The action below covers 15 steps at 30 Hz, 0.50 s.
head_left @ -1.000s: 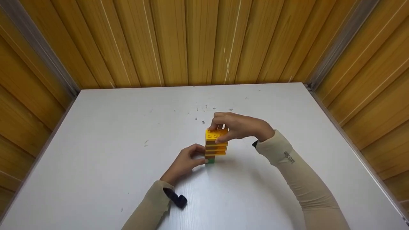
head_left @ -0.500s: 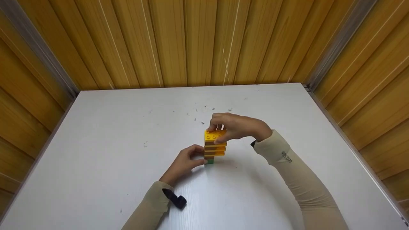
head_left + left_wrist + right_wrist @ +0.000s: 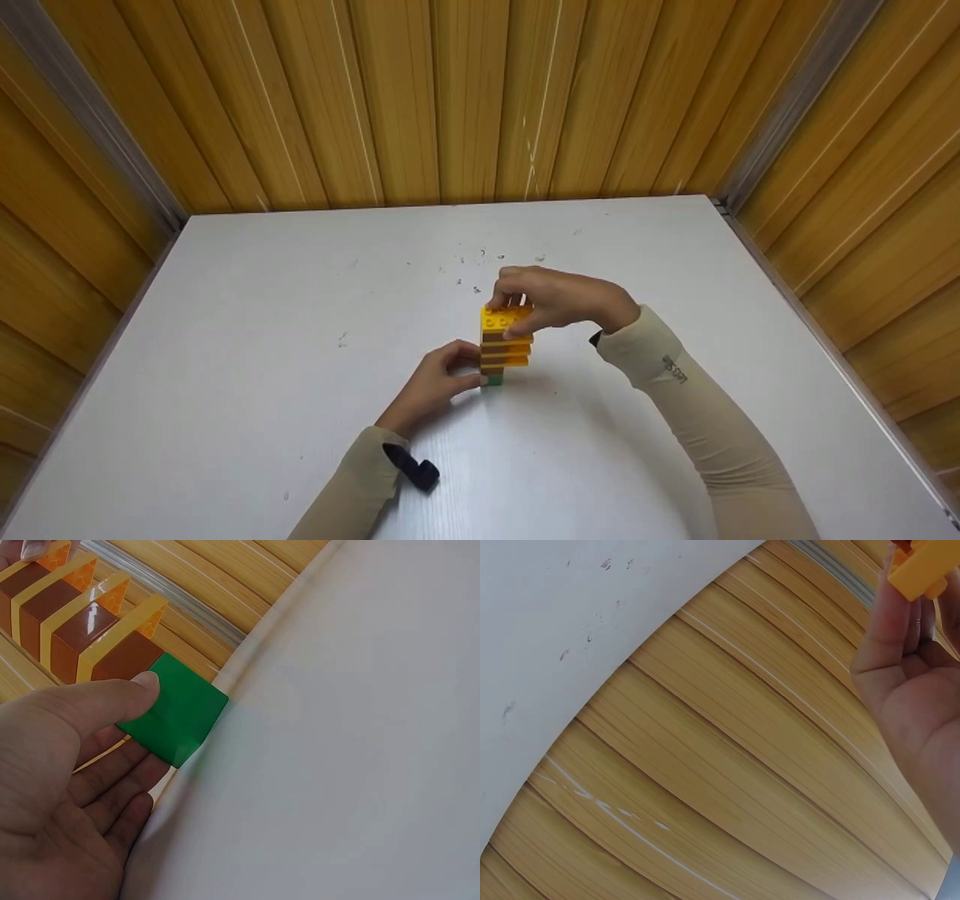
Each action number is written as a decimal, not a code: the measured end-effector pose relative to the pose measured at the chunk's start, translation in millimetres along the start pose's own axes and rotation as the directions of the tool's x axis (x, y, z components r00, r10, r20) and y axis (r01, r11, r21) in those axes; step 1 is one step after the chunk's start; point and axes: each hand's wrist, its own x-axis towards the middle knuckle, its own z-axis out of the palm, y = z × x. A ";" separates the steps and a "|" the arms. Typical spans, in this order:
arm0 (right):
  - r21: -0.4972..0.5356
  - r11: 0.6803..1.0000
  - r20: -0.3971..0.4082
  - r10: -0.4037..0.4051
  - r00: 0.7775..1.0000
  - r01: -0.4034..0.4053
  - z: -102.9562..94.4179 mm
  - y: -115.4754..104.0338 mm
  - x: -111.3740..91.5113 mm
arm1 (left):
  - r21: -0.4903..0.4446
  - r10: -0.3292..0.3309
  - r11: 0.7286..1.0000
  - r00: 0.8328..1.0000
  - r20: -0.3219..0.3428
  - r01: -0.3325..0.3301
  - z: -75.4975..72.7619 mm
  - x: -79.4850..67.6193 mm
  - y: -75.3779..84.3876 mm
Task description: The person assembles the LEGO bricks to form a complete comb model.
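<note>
A tower of toy building bricks stands upright on the white table. At its foot is a green brick (image 3: pixel 180 709), and above that brown bricks (image 3: pixel 84 624) alternate with thin yellow plates (image 3: pixel 124 630) that jut out to the right. My left hand (image 3: pixel 433 381) pinches the tower low down from the left, thumb on the green brick. From above, my right hand (image 3: pixel 568 297) grips the studded yellow top plate (image 3: pixel 495 322), thumb at the near side and fingers at the far side. The right wrist view catches only a corner of this yellow piece, between the fingers.
The white table (image 3: pixel 262 300) bears small dark marks beyond the tower. Wood-patterned panel walls (image 3: pixel 465 97) rise along the back and both sides. A black strap (image 3: pixel 412 466) hangs from the left sleeve cuff close to the tabletop.
Both hands keep their hold on the tower, and the bricks look the same. Only a slight shift of the whole head view shows.
</note>
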 end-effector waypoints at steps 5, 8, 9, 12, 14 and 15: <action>0.003 1.000 0.009 0.007 1.000 -0.007 -0.7 -1.5 -0.3 | 0.007 -0.033 0.999 0.999 -0.002 0.033 0.5 -3.7 10.5; 0.005 1.000 0.015 0.022 1.000 -0.022 -1.6 -2.8 -0.1 | 0.011 -0.023 1.000 1.000 -0.001 0.023 -0.8 -8.6 20.9; 0.006 1.000 0.016 0.025 1.000 -0.025 -1.8 -2.8 -0.2 | 0.012 -0.018 1.000 1.000 0.000 0.018 -1.1 -8.7 20.5; 0.002 1.000 0.009 0.015 1.000 -0.015 -2.0 -2.1 -0.7 | 0.009 0.007 1.000 1.000 0.003 -0.007 -1.5 -5.5 12.1; -0.005 1.000 -0.002 -0.004 1.000 0.004 -1.6 -0.6 -1.5 | 0.010 0.022 1.000 1.000 0.006 -0.022 -1.1 -0.8 1.9; -0.007 1.000 -0.007 -0.014 1.000 0.014 -1.4 0.0 -1.7 | 0.012 0.030 0.999 1.000 0.008 -0.031 -1.2 -1.0 2.3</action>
